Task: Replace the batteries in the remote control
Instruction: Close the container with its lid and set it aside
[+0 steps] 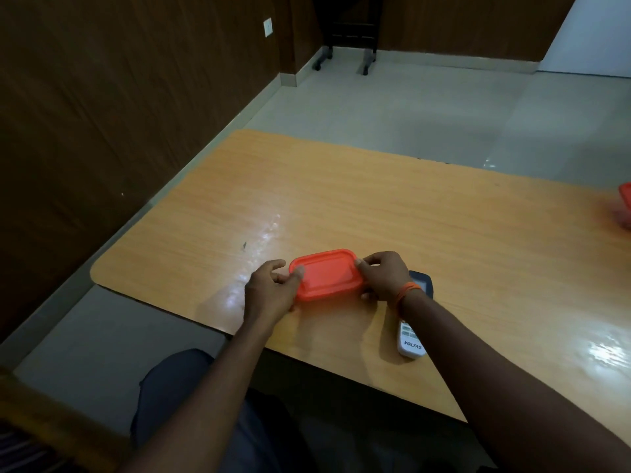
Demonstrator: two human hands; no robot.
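Observation:
An orange lidded box (327, 274) sits on the wooden table (375, 206) near its front edge. My left hand (271, 290) grips the box's left end, thumb on the lid. My right hand (384, 275) grips the right end. A white remote control (410, 341) marked VOLTAS lies face up just right of the box, its dark display end (423, 281) showing beyond my right wrist; my forearm hides its middle. No batteries are visible.
A second orange container (625, 203) sits at the table's far right edge, cut off by the frame. A dark wood-panelled wall runs along the left. A wheeled stand (345, 46) stands on the floor at the back.

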